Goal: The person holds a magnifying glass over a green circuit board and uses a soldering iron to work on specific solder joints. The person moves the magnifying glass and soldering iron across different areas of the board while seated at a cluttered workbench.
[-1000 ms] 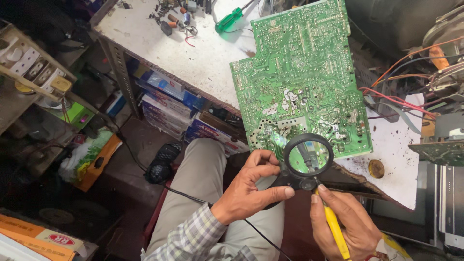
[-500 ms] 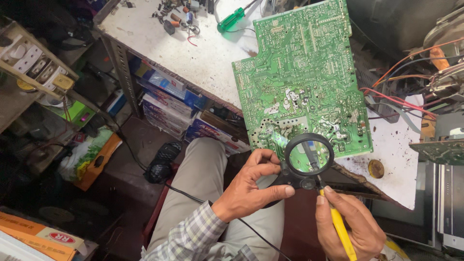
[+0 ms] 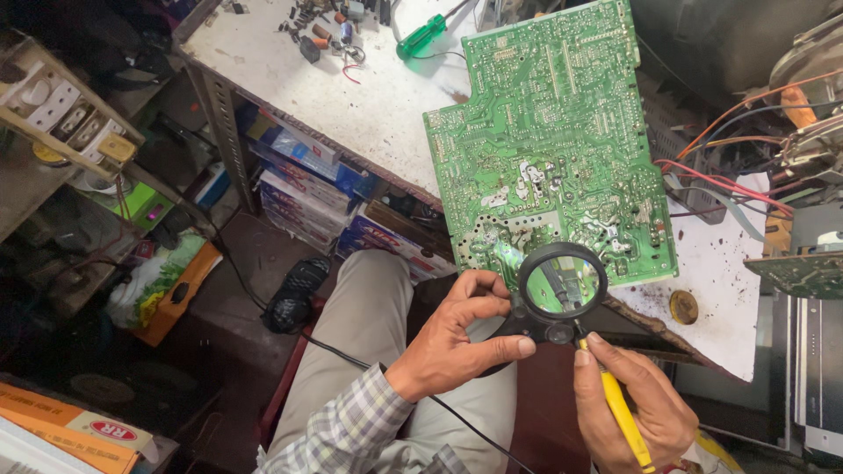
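Magnifier held over the near edge of the circuit board

My left hand (image 3: 457, 338) pinches the black magnifier (image 3: 562, 285) by its handle, thumb and fingers closed round it, lens toward 1 o'clock over the green circuit board (image 3: 549, 149) lying on the white bench (image 3: 351, 96). My right hand (image 3: 628, 404) is closed on a yellow tool (image 3: 619, 408), long axis running 5 to 11 o'clock, tip under the lens. Since a second ago the tool has stayed put; my view shifted slightly.
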